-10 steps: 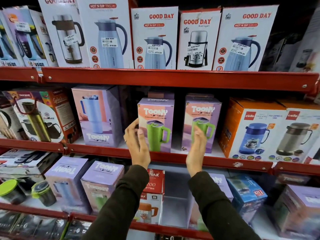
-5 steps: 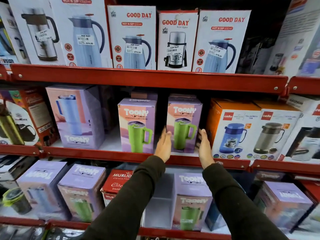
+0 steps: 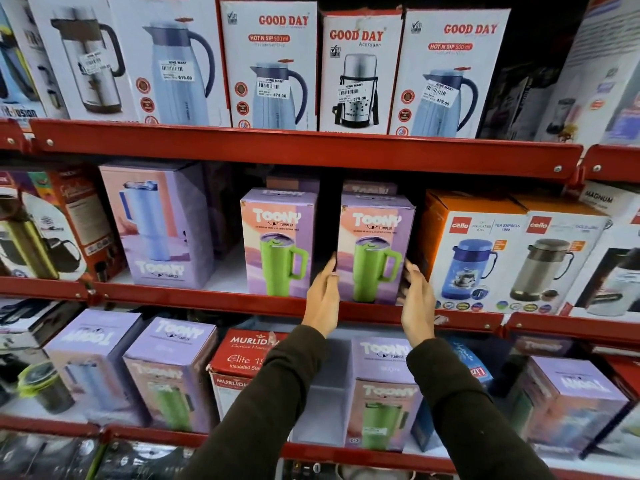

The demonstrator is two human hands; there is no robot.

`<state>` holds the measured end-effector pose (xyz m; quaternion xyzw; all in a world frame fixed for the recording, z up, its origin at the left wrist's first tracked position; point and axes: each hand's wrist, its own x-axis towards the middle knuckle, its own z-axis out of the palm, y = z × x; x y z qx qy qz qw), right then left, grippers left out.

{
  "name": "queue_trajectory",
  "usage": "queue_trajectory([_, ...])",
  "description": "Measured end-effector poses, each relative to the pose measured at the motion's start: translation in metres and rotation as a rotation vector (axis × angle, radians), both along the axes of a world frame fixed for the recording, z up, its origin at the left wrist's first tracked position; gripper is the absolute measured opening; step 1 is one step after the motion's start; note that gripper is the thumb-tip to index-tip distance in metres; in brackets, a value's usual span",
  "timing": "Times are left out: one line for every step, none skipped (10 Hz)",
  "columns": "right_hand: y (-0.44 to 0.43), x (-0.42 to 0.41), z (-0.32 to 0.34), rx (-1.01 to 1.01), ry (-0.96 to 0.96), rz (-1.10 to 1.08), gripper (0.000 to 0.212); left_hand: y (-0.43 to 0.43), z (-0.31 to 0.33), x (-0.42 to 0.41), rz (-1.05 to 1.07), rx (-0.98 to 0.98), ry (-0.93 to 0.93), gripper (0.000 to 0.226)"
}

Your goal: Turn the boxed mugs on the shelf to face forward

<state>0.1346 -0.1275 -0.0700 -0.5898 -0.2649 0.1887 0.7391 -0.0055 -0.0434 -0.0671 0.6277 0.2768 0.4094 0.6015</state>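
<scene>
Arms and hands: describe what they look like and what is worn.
Both arms wear long, dark olive-brown sleeves of soft knit-like fabric, ending at the wrists. The left hand and right hand are bare: no gloves, rings, watch or bracelets visible.

We extend both arms forward in dark sleeves. Our left hand (image 3: 322, 299) and right hand (image 3: 417, 304) stand upright, palms facing each other, fingers straight and together, set apart.
</scene>
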Motion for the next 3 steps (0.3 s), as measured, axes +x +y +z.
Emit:
queue_trajectory([0.000,0.002,-0.004,0.021,-0.006,0.008,0.033,0.002,-0.002,-0.003,0.004,0.010,0.008,0.046])
queue_trajectory([-0.006,-0.007,0.005,-0.013,-0.064,0.000,0.036,-0.004,0.003,-0.005,0.006,0.063,0.026,0.047])
queue_trajectory([-0.009,-0.012,0.009,0.002,-0.170,-0.113,0.041,-0.010,0.004,-0.005,0.125,0.258,0.025,0.051])
